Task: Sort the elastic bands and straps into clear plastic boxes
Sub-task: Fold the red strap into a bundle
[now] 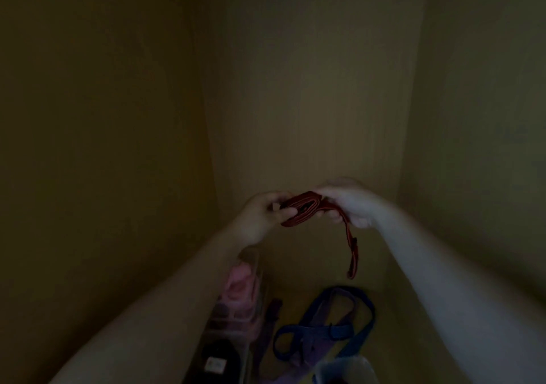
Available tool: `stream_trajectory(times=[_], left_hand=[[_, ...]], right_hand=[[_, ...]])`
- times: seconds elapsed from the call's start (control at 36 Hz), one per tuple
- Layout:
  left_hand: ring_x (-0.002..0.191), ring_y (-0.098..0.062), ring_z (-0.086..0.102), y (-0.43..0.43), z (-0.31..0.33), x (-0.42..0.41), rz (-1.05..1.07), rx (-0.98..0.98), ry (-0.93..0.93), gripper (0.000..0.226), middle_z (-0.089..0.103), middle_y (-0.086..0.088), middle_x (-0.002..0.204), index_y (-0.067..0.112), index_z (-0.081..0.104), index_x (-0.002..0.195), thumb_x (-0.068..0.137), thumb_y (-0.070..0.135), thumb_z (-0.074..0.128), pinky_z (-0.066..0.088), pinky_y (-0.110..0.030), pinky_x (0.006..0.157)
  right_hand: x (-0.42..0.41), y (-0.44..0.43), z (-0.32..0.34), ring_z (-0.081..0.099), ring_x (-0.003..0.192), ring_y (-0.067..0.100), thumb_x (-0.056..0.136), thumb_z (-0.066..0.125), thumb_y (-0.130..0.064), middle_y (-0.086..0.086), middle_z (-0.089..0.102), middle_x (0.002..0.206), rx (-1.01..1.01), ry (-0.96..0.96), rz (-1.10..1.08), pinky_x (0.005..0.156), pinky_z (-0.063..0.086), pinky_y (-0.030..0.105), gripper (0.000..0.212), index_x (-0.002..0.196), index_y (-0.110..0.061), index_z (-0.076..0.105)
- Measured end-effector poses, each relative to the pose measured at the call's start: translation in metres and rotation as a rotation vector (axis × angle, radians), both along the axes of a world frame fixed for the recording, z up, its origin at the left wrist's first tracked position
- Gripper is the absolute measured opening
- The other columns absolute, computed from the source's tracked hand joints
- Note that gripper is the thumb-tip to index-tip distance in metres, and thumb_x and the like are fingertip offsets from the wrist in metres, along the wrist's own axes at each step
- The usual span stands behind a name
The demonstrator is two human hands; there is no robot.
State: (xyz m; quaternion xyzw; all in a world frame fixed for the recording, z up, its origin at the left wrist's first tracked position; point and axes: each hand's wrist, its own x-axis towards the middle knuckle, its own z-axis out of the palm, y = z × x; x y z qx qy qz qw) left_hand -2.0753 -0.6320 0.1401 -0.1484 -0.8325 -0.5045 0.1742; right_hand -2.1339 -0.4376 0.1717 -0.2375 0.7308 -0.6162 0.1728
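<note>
The scene is dim. A dark red strap point(304, 209) is held up between both hands, partly folded into loops. My left hand point(263, 215) pinches its left end and my right hand point(351, 206) grips the right side. One end of the strap with a buckle hangs down below my right hand. Below lies a tangled blue strap point(328, 327) on the surface. A clear plastic box point(248, 301) at lower left holds pink bands and a dark item.
Plain wooden panels rise on the left, back and right, closing in the space. A second clear container point(345, 369) shows at the bottom edge. A purple strap point(266, 333) lies beside the box.
</note>
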Motion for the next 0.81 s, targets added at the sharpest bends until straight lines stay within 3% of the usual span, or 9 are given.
stream_trajectory(times=[0.06, 0.19, 0.33, 0.47, 0.61, 0.69, 0.81], left_hand=[[0.086, -0.007, 0.057, 0.003, -0.006, 0.000, 0.056, 0.212, -0.013, 0.025, 0.063, -0.001, 0.096, 0.003, 0.063, 0.113, 0.089, 0.010, 0.064, 0.041, -0.005, 0.068], [0.090, -0.011, 0.059, 0.015, -0.024, 0.007, 0.052, 0.451, -0.181, 0.032, 0.069, 0.007, 0.100, 0.025, 0.065, 0.101, 0.077, 0.046, 0.063, 0.045, -0.022, 0.077], [0.110, -0.022, 0.058, 0.026, -0.030, 0.007, -0.037, 0.608, -0.167, 0.038, 0.068, -0.002, 0.106, 0.012, 0.063, 0.108, 0.085, 0.044, 0.062, 0.039, -0.034, 0.089], [0.105, -0.026, 0.059, 0.029, -0.025, 0.010, -0.075, 0.664, -0.115, 0.042, 0.064, -0.008, 0.099, 0.011, 0.062, 0.107, 0.081, 0.044, 0.066, 0.040, -0.038, 0.097], [0.074, -0.010, 0.052, 0.016, -0.015, 0.009, 0.018, 0.520, -0.106, 0.022, 0.060, -0.003, 0.087, 0.010, 0.064, 0.104, 0.088, 0.026, 0.064, 0.041, -0.024, 0.073], [0.062, 0.001, 0.051, 0.008, -0.007, 0.008, 0.025, 0.329, -0.092, 0.023, 0.058, -0.004, 0.085, 0.006, 0.062, 0.106, 0.087, 0.019, 0.065, 0.039, -0.012, 0.060], [0.069, 0.008, 0.060, -0.001, -0.001, 0.002, -0.022, 0.147, -0.150, 0.027, 0.064, 0.000, 0.091, -0.002, 0.058, 0.117, 0.091, 0.000, 0.057, 0.046, -0.009, 0.068]], right_hand=[[-0.002, 0.000, -0.003, 0.040, 0.041, 0.010, 0.096, 0.057, -0.027, 0.010, 0.061, 0.066, -0.064, 0.002, 0.007, 0.036, 0.031, 0.019, 0.022, 0.099, -0.006, 0.061], [0.003, -0.008, -0.013, 0.041, 0.044, 0.011, 0.098, 0.051, -0.022, 0.012, 0.059, 0.066, -0.260, -0.026, 0.030, 0.040, 0.032, 0.020, 0.024, 0.107, -0.001, 0.057], [0.011, -0.017, -0.022, 0.043, 0.049, 0.013, 0.099, 0.048, -0.022, 0.013, 0.062, 0.072, -0.339, -0.071, 0.068, 0.046, 0.035, 0.021, 0.018, 0.102, -0.006, 0.056], [0.012, -0.021, -0.026, 0.046, 0.052, 0.012, 0.099, 0.047, -0.026, 0.012, 0.062, 0.077, -0.373, -0.140, 0.104, 0.049, 0.037, 0.022, 0.028, 0.117, -0.005, 0.052], [0.013, -0.009, -0.020, 0.042, 0.051, 0.007, 0.099, 0.045, -0.038, 0.000, 0.060, 0.074, -0.086, -0.167, 0.095, 0.054, 0.036, 0.021, 0.033, 0.113, -0.014, 0.062], [0.011, -0.001, -0.014, 0.044, 0.051, 0.007, 0.094, 0.048, -0.048, 0.000, 0.061, 0.073, 0.044, -0.211, 0.078, 0.059, 0.038, 0.023, 0.044, 0.118, -0.013, 0.060], [0.009, 0.003, -0.007, 0.049, 0.059, 0.008, 0.080, 0.055, -0.056, 0.000, 0.065, 0.078, 0.225, -0.203, 0.109, 0.063, 0.043, 0.022, 0.054, 0.117, -0.017, 0.062]])
